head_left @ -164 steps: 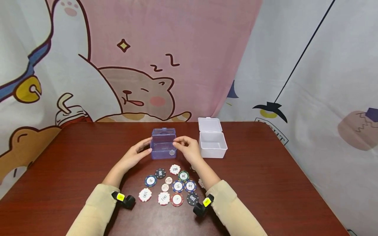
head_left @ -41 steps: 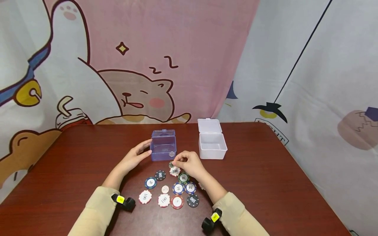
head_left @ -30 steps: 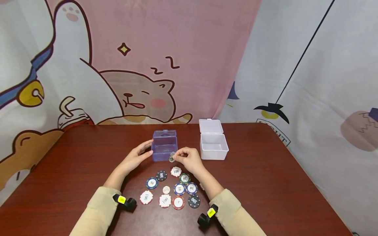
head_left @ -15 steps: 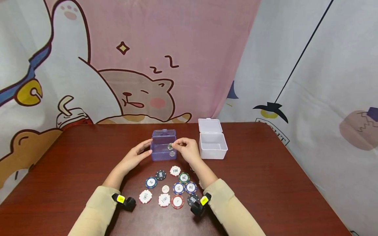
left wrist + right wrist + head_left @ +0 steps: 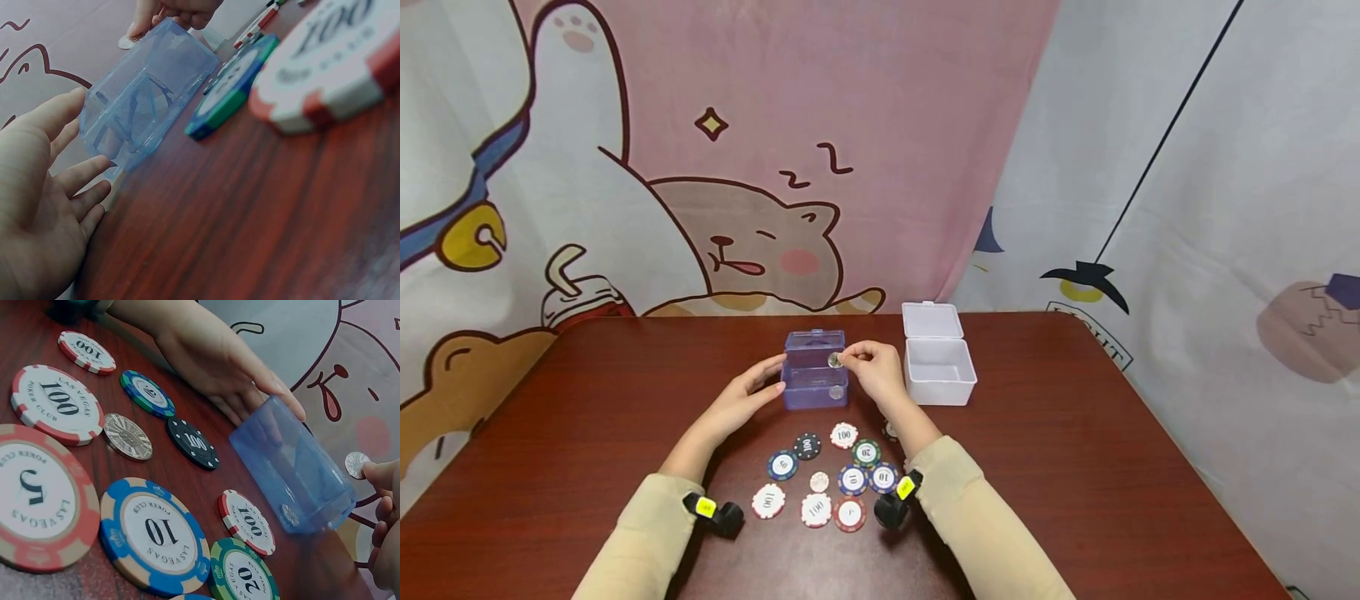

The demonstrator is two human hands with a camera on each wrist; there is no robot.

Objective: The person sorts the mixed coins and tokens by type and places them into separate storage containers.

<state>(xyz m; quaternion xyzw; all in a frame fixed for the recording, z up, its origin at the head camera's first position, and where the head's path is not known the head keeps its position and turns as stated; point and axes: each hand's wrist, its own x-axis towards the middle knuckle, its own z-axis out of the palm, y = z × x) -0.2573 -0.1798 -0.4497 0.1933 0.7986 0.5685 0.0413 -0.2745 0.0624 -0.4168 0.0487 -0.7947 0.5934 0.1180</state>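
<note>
The dark red surface (image 5: 1075, 467) carries everything; on it the blue box (image 5: 815, 372) stands open, and the left hand (image 5: 747, 398) rests straight-fingered against its left wall, holding nothing; the right hand (image 5: 872, 371) pinches a silver coin (image 5: 833, 360) between thumb and fingertip, just above the box's right rim. To do this well, I judge the coin should come clear over the opening before the pinch loosens, the left hand bracing the box. Just to the right stands a white box (image 5: 939, 367), lid up, close enough to be knocked by the wrist; nearer the person lie poker chips (image 5: 850, 479) and another silver coin (image 5: 819, 482), apart from the box.
</note>
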